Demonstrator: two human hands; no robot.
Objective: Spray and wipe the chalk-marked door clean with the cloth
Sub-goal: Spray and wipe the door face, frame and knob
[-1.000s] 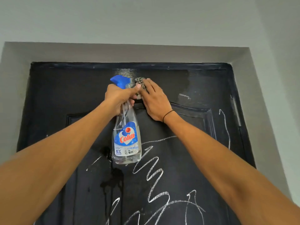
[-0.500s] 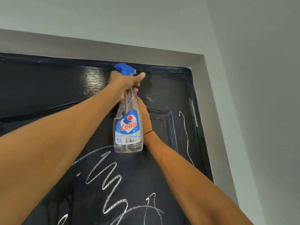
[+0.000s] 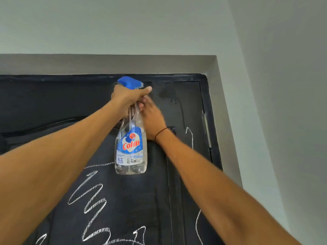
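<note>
Door, glossy black, chalk-scrawled; left hand grips clear spray bottle.

Door fills lower left and centre, frame top above it, wall to the right. Hinge on door's right edge. Left hand up near door's top edge, gripping spray bottle at the neck; bottle hangs upright in front of the door. Right hand just behind and right of the bottle, against the door. Chalk scribbles below the bottle, more chalk lines right of the right wrist. Cloth not visible.
</note>
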